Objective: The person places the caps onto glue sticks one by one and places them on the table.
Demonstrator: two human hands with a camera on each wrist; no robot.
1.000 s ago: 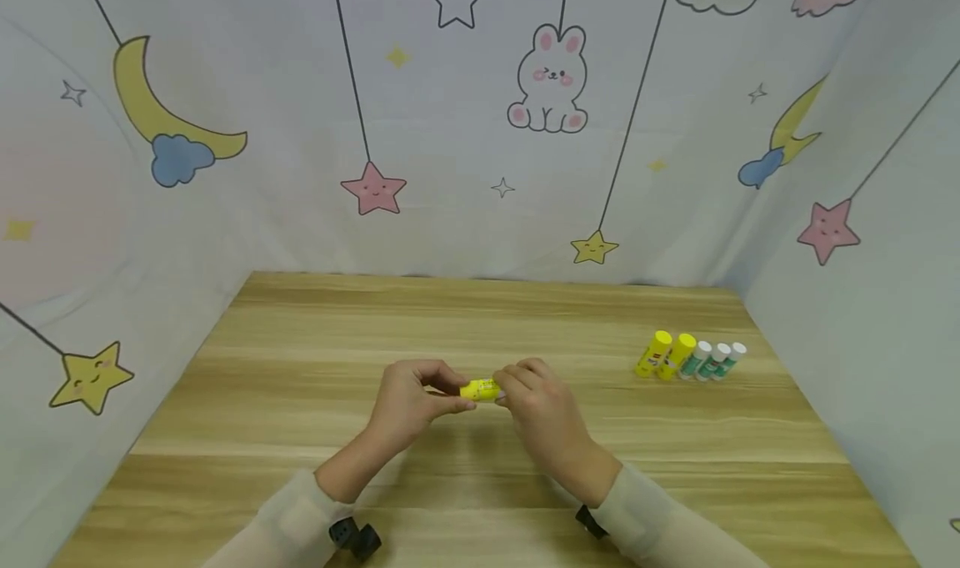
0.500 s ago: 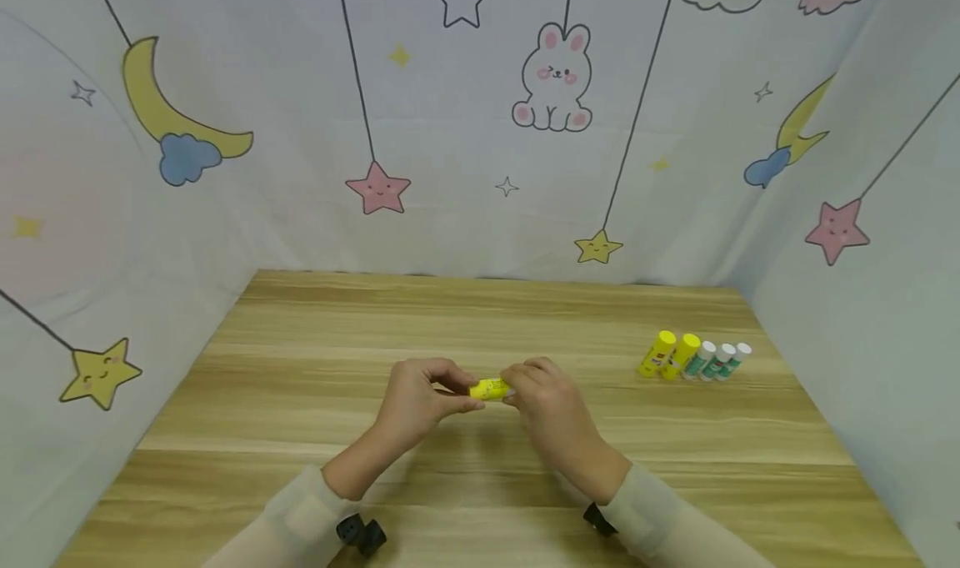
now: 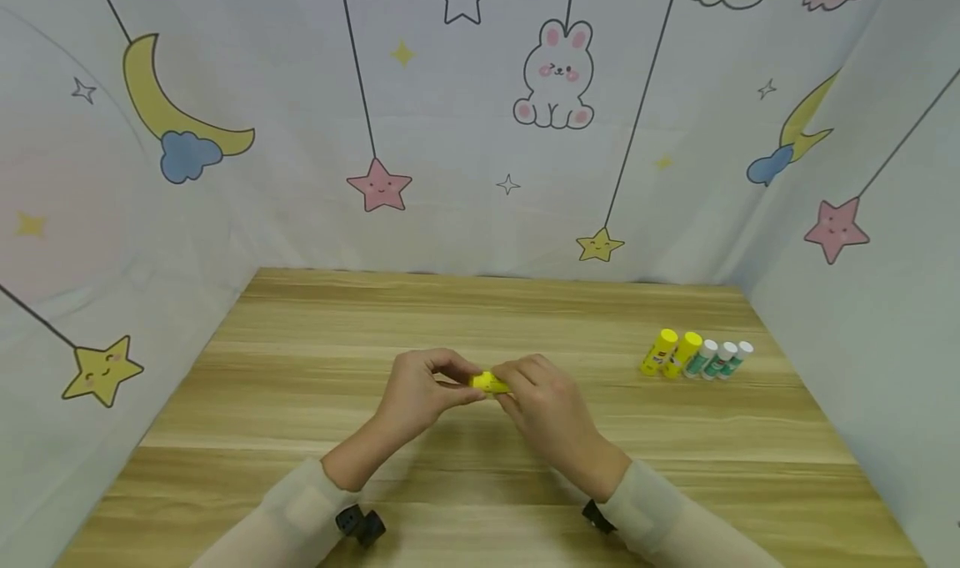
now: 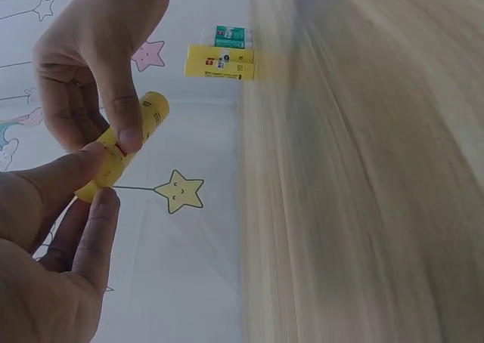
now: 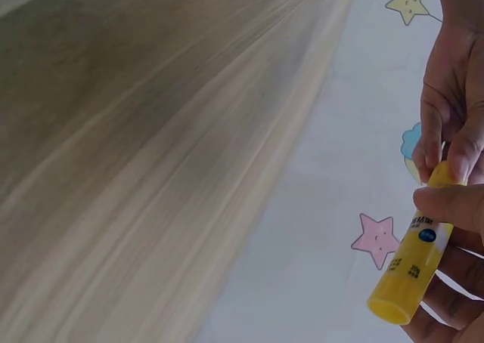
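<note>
A yellow glue stick is held between both hands above the wooden table, lying roughly sideways. At one end, the thumb and fingers of my left hand pinch it. My right hand grips it farther along, its fingers covering much of the barrel in the head view. From the right wrist view, the glue stick pokes out past the right hand with its round yellow end bare, and dark print with a blue oval mark shows on its side. Both hands also show around the glue stick in the left wrist view.
At the right of the table, two yellow glue sticks stand in a row with several smaller white-capped, green-labelled ones. A white curtain printed with stars, moons and a rabbit encloses the back and sides.
Both hands have risen slightly with the glue stick. The right fingers now cover more of its barrel, so less yellow shows between the hands. The standing sticks stay in place.
</note>
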